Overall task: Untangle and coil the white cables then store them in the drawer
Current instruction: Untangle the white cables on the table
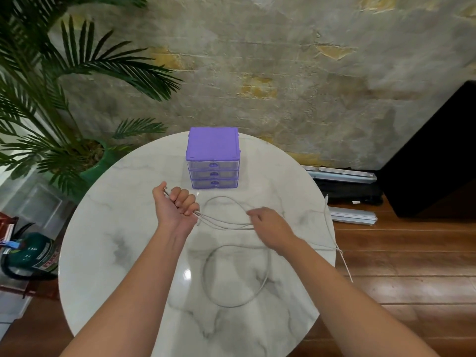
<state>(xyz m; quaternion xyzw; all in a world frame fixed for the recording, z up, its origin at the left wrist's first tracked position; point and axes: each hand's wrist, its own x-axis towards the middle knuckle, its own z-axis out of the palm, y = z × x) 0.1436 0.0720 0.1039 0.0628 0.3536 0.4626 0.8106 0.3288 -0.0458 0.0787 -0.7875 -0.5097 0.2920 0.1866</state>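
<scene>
A round table (pixel 123 228) with a white, grey-veined marble top is seen from above, with light glinting off its glossy surface. Near its far edge a small purple drawer unit (pixel 213 148) is set, its three clear drawers all pushed in. The white cables (pixel 226 224) are spread over the middle of the tabletop: several strands are gripped in the curled fingers of the left hand (pixel 176 204), just in front of the drawers, and are stretched across to the right hand (pixel 268 228), where they are pinched under bent fingers. The two hands are held apart. A loose loop is laid on the marble nearer the person, and one strand is trailed over the table's right edge. Behind the table a mottled grey and ochre wall (pixel 296 60) is seen. A palm plant (pixel 51 86) in a green pot is placed at the left, and a wooden floor (pixel 412 266) is visible at the right, beside a black cabinet (pixel 438 150).
</scene>
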